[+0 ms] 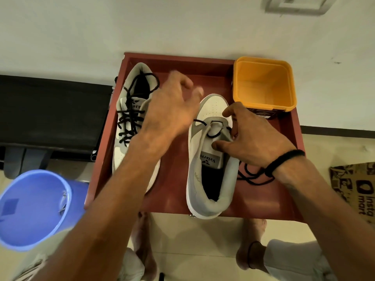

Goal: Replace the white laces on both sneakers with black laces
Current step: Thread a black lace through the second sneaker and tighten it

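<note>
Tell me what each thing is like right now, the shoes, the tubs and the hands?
Left sneaker: fully laced in black.
Right sneaker: black lace only through the lowest eyelets, rest loose beside it.
Yellow tub: upright, looks empty.
Blue bucket: white laces inside.
Left hand: open, blurred.
Right hand: on the right sneaker.

A yellow tub [263,86] sits in the far right corner of the red surface [174,175]. 1 blue bucket [30,209] (round) stands left, a brown bag [357,187] right.

Home: tiled floor [203,236], bucket [30,209].
</note>
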`<state>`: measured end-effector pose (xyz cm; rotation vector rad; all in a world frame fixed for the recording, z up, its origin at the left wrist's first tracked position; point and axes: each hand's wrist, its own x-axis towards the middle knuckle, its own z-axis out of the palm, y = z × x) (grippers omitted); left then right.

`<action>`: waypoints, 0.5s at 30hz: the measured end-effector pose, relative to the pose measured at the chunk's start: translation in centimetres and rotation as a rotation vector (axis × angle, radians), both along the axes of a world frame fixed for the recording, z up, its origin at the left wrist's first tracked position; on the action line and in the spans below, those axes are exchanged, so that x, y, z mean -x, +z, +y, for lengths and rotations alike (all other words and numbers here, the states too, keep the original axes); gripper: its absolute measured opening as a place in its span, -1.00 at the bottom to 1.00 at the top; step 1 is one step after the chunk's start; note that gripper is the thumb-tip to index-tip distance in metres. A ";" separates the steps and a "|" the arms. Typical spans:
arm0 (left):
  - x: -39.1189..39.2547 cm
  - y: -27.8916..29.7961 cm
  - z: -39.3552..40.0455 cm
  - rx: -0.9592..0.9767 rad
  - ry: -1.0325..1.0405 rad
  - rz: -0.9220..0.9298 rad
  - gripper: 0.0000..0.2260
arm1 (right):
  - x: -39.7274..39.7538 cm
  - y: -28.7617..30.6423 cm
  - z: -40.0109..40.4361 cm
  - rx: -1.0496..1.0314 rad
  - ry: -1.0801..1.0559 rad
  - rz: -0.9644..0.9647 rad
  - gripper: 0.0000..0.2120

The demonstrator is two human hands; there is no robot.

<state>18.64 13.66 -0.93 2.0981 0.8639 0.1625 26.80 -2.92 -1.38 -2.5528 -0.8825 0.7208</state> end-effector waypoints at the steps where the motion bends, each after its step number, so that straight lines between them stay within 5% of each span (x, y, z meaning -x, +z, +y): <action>1: 0.1 -0.7 -0.1 -0.152 -0.122 0.132 -0.73 | 0.0 -0.1 0.0 0.014 0.000 0.000 -0.34; 3: 0.2 -1.9 -0.3 -0.293 -0.281 0.276 -0.75 | -0.1 -0.2 0.1 0.037 0.000 -0.012 -0.37; 8: 0.2 -2.3 -0.8 -0.318 -0.339 0.268 -0.87 | -0.2 -0.7 0.1 0.088 -0.062 -0.078 -0.43; 11: 0.0 -1.9 -0.5 -0.390 -0.209 0.134 -0.89 | -0.3 -1.0 0.1 0.107 -0.083 -0.080 -0.45; 15: -0.2 -0.4 0.2 -0.252 0.097 -0.168 -0.90 | -0.1 -0.9 0.1 0.141 -0.087 -0.030 -0.65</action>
